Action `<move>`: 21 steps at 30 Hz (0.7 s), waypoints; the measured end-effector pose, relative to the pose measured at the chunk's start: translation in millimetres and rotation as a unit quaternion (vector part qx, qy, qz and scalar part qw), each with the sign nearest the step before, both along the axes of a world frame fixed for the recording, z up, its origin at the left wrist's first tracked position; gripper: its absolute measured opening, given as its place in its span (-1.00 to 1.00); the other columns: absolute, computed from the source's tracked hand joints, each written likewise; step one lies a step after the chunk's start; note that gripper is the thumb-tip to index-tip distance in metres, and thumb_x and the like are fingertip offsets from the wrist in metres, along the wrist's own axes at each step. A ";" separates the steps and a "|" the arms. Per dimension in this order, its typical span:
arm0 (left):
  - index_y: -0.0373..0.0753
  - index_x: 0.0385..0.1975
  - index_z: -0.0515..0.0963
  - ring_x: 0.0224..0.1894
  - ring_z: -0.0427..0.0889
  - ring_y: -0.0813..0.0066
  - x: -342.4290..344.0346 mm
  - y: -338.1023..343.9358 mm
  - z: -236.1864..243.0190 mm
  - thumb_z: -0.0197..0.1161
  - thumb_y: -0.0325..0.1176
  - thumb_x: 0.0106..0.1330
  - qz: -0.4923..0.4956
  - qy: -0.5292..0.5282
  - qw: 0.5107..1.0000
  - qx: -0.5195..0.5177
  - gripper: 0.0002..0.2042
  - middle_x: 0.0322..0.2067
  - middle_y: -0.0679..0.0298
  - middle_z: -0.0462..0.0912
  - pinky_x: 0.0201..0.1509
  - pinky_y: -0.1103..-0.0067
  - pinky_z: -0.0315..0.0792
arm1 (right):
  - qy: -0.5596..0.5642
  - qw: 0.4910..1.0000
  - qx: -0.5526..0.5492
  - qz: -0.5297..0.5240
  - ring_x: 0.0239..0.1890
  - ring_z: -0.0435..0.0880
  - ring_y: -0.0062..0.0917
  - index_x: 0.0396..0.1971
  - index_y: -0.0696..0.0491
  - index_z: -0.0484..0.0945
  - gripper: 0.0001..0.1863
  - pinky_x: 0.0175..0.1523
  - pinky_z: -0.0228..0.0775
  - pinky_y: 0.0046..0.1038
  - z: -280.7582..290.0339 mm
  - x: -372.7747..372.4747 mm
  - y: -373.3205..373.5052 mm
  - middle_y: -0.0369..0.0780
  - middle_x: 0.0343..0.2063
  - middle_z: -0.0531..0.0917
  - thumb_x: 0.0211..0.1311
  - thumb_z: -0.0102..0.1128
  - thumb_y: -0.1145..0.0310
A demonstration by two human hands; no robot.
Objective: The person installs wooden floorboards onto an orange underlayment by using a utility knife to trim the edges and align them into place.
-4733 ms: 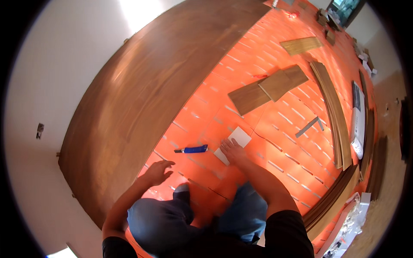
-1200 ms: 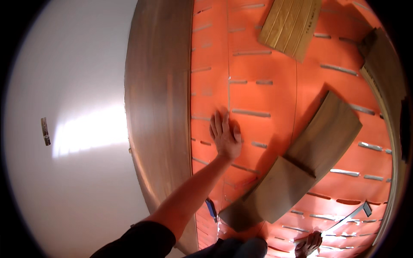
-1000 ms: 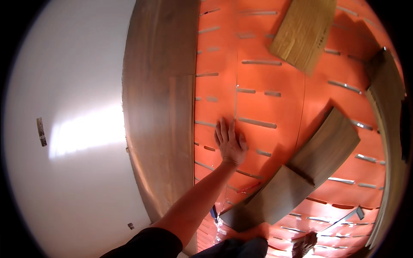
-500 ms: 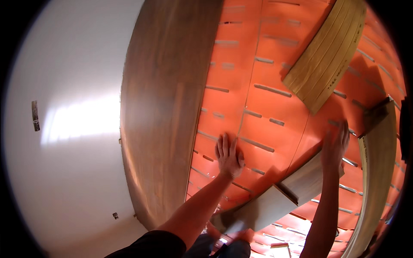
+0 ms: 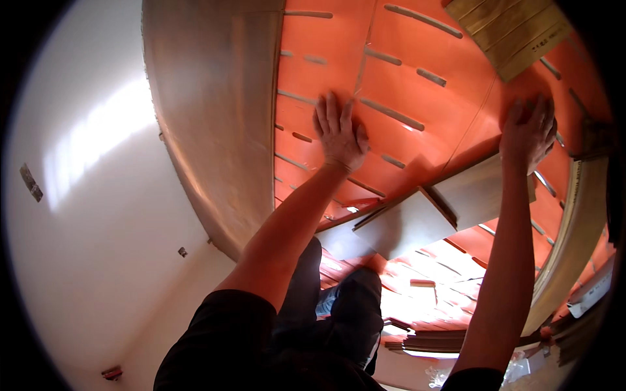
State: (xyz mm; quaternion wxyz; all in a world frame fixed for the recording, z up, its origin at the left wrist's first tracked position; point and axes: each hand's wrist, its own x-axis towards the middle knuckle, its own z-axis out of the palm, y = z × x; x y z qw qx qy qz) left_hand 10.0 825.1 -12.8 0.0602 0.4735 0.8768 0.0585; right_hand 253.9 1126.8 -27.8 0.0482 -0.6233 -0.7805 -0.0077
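Note:
My left hand [image 5: 342,133] lies with fingers spread on the orange slotted underlay [image 5: 450,85], right of the brown laid floorboards [image 5: 215,111]. My right hand [image 5: 527,133] is at the far right end of a loose floorboard [image 5: 473,189], fingers stretched out toward the underlay; its palm side is partly hidden. Another short grey-brown board piece [image 5: 407,221] adjoins that floorboard on the near side, crossing in front of my knees. Neither hand visibly grips anything.
A white wall [image 5: 85,260] borders the laid boards on the left. At the upper right lies an upturned board [image 5: 508,32] with a grooved pale back. A long board [image 5: 580,215] curves along the right. Several stacked boards [image 5: 437,340] lie behind my legs.
The view has tipped toward my body, so hands and boards appear higher and my knees show. Both hands rest at about the same spots on the underlay and by the floorboard's end.

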 end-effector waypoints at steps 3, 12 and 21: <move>-0.19 0.48 0.20 0.55 -0.05 -0.32 -3.4 6.1 -2.4 -0.13 -0.01 0.47 -0.002 -0.002 1.000 0.015 -0.36 0.52 -0.18 0.04 0.54 -0.08 -0.18 | 0.043 0.999 0.004 -0.002 0.43 0.35 -0.22 0.40 -0.13 0.41 -0.36 0.46 0.21 -0.08 -2.2 0.1 -0.3 -0.29 0.46 0.36 0.46 0.05 -0.16; -0.17 0.49 0.19 0.57 -0.12 -0.34 -6.2 -2.5 -6.4 -0.10 0.02 0.45 0.003 -0.022 1.000 0.013 -0.34 0.54 -0.18 -0.04 0.55 -0.13 -0.24 | 0.055 0.998 0.020 -0.003 0.39 0.41 -0.21 0.32 -0.10 0.50 -0.44 0.42 0.27 -0.06 4.9 -7.8 -3.7 -0.25 0.42 0.42 0.39 0.13 0.00; -0.21 0.50 0.17 0.54 -0.09 -0.40 -8.9 -5.6 -4.8 -0.05 0.02 0.47 -0.016 -0.035 0.999 -0.010 -0.33 0.54 -0.23 -0.06 0.53 -0.17 -0.19 | 0.062 0.996 0.059 0.016 0.32 0.48 -0.16 0.24 -0.10 0.56 -0.48 0.34 0.34 -0.03 3.4 -9.8 -0.2 -0.20 0.35 0.50 0.35 0.22 0.00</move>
